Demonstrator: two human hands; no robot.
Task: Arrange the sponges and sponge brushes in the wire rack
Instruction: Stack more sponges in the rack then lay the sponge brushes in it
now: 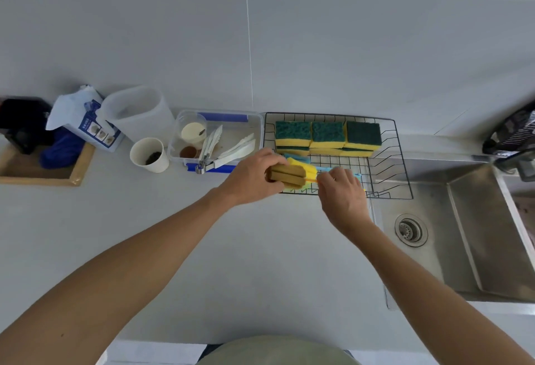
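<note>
A black wire rack (388,162) stands on the grey counter beside the sink. Several green-and-yellow sponges (327,136) are stacked in a row along its back side. At the rack's front left corner lie sponge brushes with yellow and blue heads (304,169). My left hand (254,175) grips the brown sponge head of a brush (285,176) at that corner. My right hand (343,191) is closed over the brushes' handles just to the right, hiding most of them.
A clear plastic container (252,125) with cups and white utensils sits left of the rack. Further left are a paper cup (149,154), a translucent jug (136,112), a tissue pack (84,121) and a wooden tray (43,173). A steel sink (463,225) lies right.
</note>
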